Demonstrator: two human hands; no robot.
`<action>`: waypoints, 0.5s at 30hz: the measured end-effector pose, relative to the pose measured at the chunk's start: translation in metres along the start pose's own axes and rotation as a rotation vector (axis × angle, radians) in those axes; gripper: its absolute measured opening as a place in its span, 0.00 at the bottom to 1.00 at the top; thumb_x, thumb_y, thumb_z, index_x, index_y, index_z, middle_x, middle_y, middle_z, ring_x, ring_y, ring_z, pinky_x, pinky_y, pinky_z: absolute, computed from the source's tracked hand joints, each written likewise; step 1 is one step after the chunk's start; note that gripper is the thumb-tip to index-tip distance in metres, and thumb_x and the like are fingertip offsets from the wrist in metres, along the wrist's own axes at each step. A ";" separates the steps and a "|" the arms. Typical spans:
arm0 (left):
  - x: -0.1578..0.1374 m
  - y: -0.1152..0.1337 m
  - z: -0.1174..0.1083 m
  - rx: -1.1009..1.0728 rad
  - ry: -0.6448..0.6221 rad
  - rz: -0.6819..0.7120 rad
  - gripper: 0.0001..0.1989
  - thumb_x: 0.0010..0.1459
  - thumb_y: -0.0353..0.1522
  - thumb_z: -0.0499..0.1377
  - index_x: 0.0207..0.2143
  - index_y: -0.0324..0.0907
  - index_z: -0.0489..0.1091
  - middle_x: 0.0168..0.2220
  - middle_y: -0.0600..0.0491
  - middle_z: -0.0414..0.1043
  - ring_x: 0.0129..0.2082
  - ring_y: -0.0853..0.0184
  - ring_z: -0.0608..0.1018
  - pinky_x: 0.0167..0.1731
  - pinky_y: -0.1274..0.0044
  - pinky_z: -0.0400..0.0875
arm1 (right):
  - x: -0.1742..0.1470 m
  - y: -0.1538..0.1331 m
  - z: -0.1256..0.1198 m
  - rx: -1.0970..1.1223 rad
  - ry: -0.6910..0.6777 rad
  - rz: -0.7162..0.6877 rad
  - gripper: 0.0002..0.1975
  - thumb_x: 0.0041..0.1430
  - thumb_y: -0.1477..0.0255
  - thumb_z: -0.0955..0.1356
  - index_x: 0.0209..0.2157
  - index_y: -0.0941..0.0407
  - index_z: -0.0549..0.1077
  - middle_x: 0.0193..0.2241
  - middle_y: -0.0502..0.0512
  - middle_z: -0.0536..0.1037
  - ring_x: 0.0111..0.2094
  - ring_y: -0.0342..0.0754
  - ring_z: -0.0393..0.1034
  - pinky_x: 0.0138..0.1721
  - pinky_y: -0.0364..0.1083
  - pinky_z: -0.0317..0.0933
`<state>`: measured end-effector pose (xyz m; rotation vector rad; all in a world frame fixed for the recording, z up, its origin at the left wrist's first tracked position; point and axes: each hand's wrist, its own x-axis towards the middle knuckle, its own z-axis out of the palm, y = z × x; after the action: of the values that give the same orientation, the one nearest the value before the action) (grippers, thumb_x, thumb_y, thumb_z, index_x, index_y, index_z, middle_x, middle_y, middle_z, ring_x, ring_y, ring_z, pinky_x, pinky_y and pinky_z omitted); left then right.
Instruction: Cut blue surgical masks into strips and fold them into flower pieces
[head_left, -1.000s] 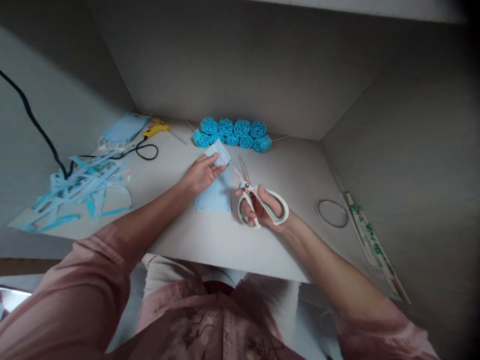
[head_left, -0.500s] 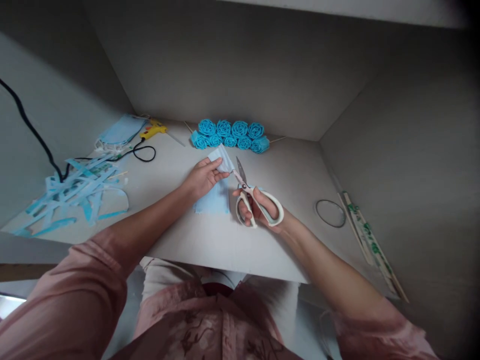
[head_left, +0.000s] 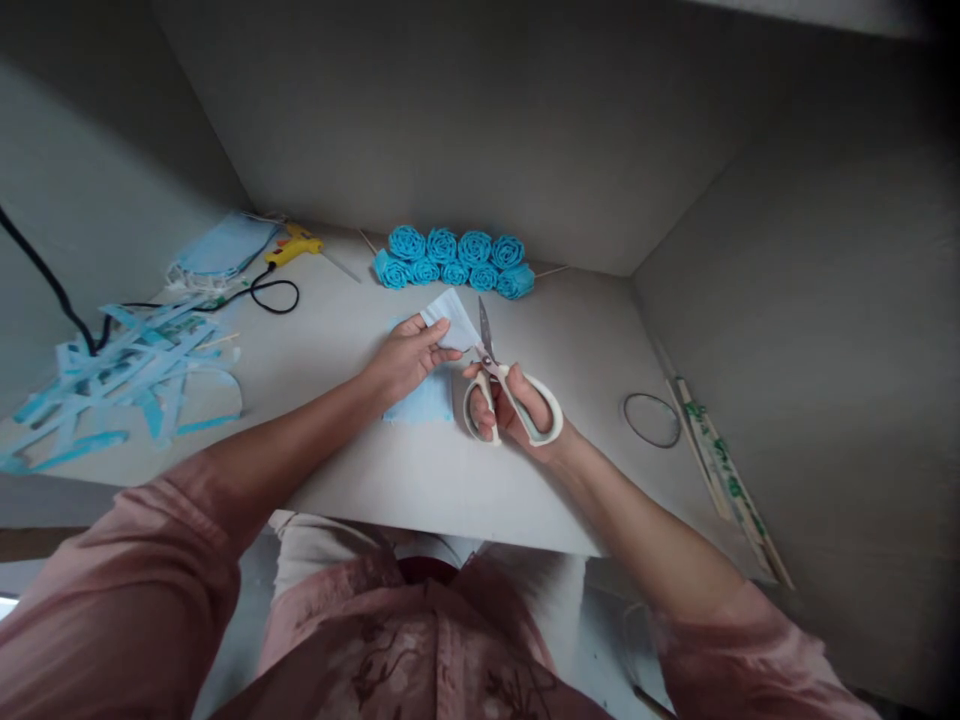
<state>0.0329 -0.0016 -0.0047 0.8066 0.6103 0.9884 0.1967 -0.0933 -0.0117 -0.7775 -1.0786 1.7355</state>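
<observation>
Two hands meet mid-table — the left hand (head_left: 405, 355) pinching a pale blue folded piece (head_left: 450, 318) just above its fingertips, the right hand (head_left: 517, 408) gripping scissors (head_left: 501, 385) whose blades touch that piece — blue paper roses (head_left: 454, 260) lined up beyond.

A row of bright blue rolled roses (head_left: 454, 260) lies at the upper middle of the frame, against the back wall. To their left sits a yellow glue gun (head_left: 294, 245), its black cord (head_left: 271, 293) looping just below it. A stack of pale blue masks (head_left: 221, 250) rests left of the gun. Cut blue strips (head_left: 124, 375) are heaped at the left edge. At the right lie a thin ring (head_left: 651, 420) and, beside it, wrapped chopsticks (head_left: 724, 475).
</observation>
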 end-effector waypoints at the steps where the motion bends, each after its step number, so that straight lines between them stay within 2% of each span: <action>1: 0.000 0.000 0.000 0.002 -0.001 0.001 0.04 0.61 0.26 0.59 0.38 0.35 0.73 0.29 0.52 0.78 0.27 0.72 0.79 0.29 0.82 0.75 | 0.000 0.001 0.000 0.006 0.004 -0.002 0.31 0.54 0.44 0.66 0.45 0.56 0.70 0.21 0.45 0.67 0.19 0.40 0.61 0.21 0.42 0.59; 6: 0.000 0.000 0.001 -0.017 -0.002 0.007 0.04 0.59 0.26 0.61 0.38 0.35 0.73 0.29 0.52 0.78 0.27 0.72 0.79 0.28 0.82 0.75 | -0.001 0.002 0.002 0.034 0.030 -0.004 0.30 0.53 0.44 0.67 0.43 0.56 0.71 0.21 0.44 0.66 0.18 0.39 0.59 0.18 0.41 0.56; 15: 0.001 -0.002 -0.001 -0.026 0.018 -0.009 0.03 0.59 0.26 0.61 0.36 0.35 0.73 0.29 0.52 0.77 0.26 0.72 0.79 0.28 0.82 0.75 | -0.002 0.001 0.005 0.033 0.038 0.006 0.31 0.52 0.43 0.67 0.40 0.57 0.72 0.16 0.41 0.64 0.12 0.36 0.56 0.12 0.39 0.49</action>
<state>0.0340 -0.0009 -0.0068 0.7723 0.6147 0.9945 0.1931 -0.0968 -0.0107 -0.7910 -1.0207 1.7324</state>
